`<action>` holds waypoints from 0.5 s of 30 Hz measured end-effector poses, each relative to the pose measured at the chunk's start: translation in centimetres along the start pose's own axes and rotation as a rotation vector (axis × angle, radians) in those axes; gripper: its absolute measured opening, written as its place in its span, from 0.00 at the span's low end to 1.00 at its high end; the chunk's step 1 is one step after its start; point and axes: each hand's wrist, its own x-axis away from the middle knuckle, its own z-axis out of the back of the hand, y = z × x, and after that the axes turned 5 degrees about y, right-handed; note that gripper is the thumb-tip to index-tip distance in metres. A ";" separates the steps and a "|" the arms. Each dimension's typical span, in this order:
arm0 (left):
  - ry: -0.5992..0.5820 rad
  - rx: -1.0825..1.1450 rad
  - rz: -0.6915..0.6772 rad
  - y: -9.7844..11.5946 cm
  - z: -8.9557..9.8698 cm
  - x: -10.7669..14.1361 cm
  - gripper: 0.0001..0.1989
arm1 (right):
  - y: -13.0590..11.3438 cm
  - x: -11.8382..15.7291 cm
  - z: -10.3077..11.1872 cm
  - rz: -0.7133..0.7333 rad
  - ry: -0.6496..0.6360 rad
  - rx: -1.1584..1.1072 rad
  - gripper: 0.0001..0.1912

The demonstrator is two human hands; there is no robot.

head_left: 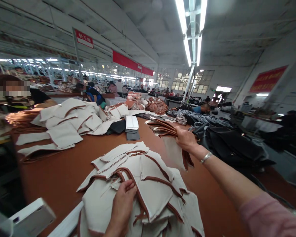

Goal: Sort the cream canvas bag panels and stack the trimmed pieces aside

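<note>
In the head view a loose heap of off-white fabric pieces with brown edging covers the near middle of the table. My left hand is closed at the heap, thumb and fingers pinching the brown edge of one piece. Farther off to the right, my right hand grips a bundle of brown leather-like pieces with pale backs. The bundle fans out to the left of that hand, and one pale flap hangs beneath it. My right palm and most of its fingertips are hidden.
The brown tabletop carries another off-white pile at the back left and a small stack of white and grey pieces at the back. Black bags lie right of my arm. A white device stands near left. A co-worker sits beyond.
</note>
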 end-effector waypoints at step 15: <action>-0.195 -0.246 -0.140 2.6 -4.7 -5.6 0.13 | 0.6 2.3 -7.1 -0.036 -0.308 0.030 0.10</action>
